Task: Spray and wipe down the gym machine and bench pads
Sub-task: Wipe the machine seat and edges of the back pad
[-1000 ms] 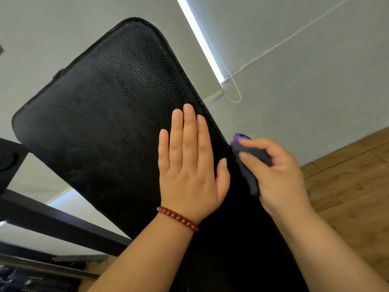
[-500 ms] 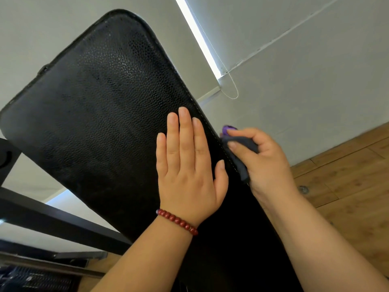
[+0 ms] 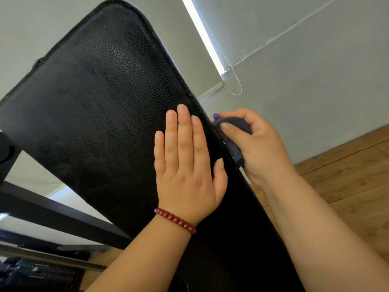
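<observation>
A black textured bench pad (image 3: 101,106) slants across the view, its rounded top end at the upper left. My left hand (image 3: 187,165) lies flat on the pad near its right edge, fingers straight, a red bead bracelet on the wrist. My right hand (image 3: 259,148) grips a dark grey cloth (image 3: 233,140) with a purple bit at its top and presses it against the pad's stitched right side edge. Part of the cloth is hidden inside the fist.
Black metal frame bars (image 3: 52,211) of the machine run under the pad at the lower left. A grey wall with a window blind and its bead cord (image 3: 231,85) stands behind. Wooden floor (image 3: 347,182) lies to the right.
My right hand with the cloth has slid up along the pad's right edge. My left hand has stayed flat on the pad.
</observation>
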